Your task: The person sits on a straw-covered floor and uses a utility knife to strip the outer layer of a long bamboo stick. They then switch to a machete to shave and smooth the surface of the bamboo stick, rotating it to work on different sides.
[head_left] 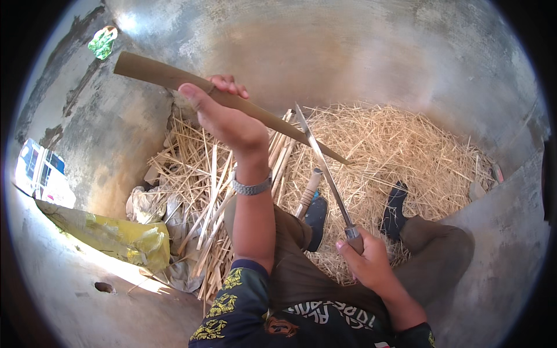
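A long greenish-brown bamboo slat point(154, 71) slants from upper left down to the middle of the view. My left hand point(232, 119), with a metal watch on its wrist, grips it, thumb on the near side and fingertips showing beyond its far edge. In my right hand point(368, 261) is the dark handle of a long, narrow-bladed knife point(329, 174). Its blade points up and away. The blade passes close to the slat's lower end; whether they touch I cannot tell. Near my left foot stands a pale wooden handle point(311, 184), its lower part running down beside the foot.
Straw-like shavings point(400, 139) cover the floor ahead, and thin split strips point(212, 174) pile up at left. My feet in dark socks point(396, 203) rest among them. A yellow sack point(127, 238) lies left, and a bare plastered wall point(301, 52) rises behind.
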The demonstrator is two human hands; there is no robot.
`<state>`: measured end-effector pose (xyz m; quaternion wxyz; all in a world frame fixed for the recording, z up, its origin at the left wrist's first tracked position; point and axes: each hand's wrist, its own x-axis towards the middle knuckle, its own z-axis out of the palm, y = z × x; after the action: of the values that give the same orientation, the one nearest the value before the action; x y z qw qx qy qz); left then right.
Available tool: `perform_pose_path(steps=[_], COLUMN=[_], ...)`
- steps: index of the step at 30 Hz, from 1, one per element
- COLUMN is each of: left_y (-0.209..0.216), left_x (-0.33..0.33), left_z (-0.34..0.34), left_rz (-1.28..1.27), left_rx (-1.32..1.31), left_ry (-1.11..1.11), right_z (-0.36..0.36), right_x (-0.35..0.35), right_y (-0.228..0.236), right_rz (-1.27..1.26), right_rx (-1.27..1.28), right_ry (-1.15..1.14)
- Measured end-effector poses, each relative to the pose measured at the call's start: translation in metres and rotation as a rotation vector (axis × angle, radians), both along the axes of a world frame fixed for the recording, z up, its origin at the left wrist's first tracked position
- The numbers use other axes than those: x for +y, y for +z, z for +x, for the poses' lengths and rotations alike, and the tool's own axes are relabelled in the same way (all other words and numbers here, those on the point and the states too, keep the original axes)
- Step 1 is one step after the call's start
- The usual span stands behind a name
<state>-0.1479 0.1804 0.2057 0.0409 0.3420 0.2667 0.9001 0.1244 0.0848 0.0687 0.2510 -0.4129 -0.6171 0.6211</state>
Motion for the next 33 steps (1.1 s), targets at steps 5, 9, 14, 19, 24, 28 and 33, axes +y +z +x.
perform_pose_path(steps=[5,9,14,19,24,28,33], left_y=[0.003,0.005,0.002,0.001,0.004,0.003,0.007], left_x=[0.001,0.003,-0.001,0.002,0.003,-0.002,0.002], left_z=[-0.004,0.004,-0.004,-0.007,-0.001,-0.006,-0.002], left_rz=[0.018,0.015,-0.001,0.016,0.022,-0.007,0.015], left_rx=[-0.008,-0.032,0.002,-0.041,-0.057,-0.057,-0.066], left_ry=[0.039,-0.003,-0.011,0.016,0.014,0.002,0.022], right_z=[0.003,-0.004,-0.002,0.001,-0.001,0.002,0.001], right_x=[-0.005,-0.016,-0.004,-0.007,-0.003,0.008,-0.004], right_y=[0.015,0.018,0.009,0.018,0.01,0.001,0.0], right_rz=[0.126,0.134,0.182,0.218,-0.069,-0.018,0.012], right_rx=[-0.009,0.081,-0.08,0.016,0.068,0.054,0.162], right_ry=[-0.016,-0.033,0.007,0.004,0.056,0.051,-0.059])
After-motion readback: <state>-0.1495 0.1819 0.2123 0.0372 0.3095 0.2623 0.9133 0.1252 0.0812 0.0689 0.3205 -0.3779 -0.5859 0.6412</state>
